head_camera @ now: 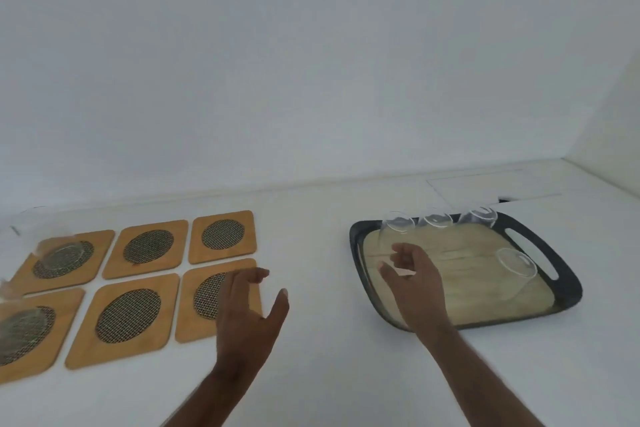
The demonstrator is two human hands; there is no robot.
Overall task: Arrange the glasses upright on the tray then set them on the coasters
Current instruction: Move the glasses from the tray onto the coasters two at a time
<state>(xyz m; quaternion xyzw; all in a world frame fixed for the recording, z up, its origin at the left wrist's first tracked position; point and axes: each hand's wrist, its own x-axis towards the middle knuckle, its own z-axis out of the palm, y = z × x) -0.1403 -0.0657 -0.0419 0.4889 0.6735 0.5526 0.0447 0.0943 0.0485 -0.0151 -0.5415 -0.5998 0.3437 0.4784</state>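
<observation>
No legible text or labels.

Two bare forearms are entering from the lower edge of the frame, each ending in one of the hands: left hand, right hand. No sleeves, rings or watches are showing; motion is blurring both slightly.

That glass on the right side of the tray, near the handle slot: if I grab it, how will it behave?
The glass looks thin and clear, so probably light and fragile; grip gently. Its smooth rounded bowl may be slippery and, since it appears tilted rather than upright, could roll on the tray if nudged. The right hand is open, not touching it.
</observation>
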